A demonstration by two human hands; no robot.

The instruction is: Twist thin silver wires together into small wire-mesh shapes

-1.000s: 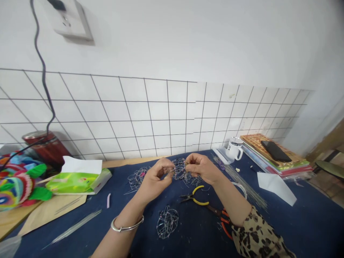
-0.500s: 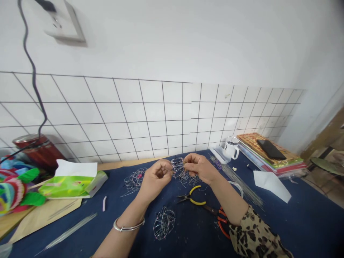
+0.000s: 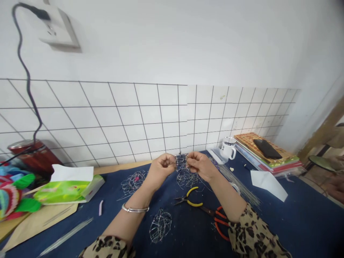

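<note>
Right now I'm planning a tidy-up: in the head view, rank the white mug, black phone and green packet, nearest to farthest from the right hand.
1. White mug: right of the right hand.
2. Black phone: farther right, on the stack.
3. Green packet: far left, past the left hand.

On the right I see a stack of books (image 3: pixel 248 139) with a black smartphone (image 3: pixel 267 148) lying on top, and a white mug (image 3: pixel 227 148) with dark markings just beside it. A sheet of white paper (image 3: pixel 269 185) lies on the table nearer my camera. Over on the left I get a green tissue pack (image 3: pixel 63 192) — a white sheet (image 3: pixel 72 173) on top — with a shiny red container (image 3: pixel 40 159) behind it and a multicoloured plush toy (image 3: pixel 14 197) at the edge. A dark cable (image 3: pixel 27 77) hangs from the wall socket (image 3: pixel 60 30), against white tiles (image 3: pixel 131 118) with dark lines.
</note>
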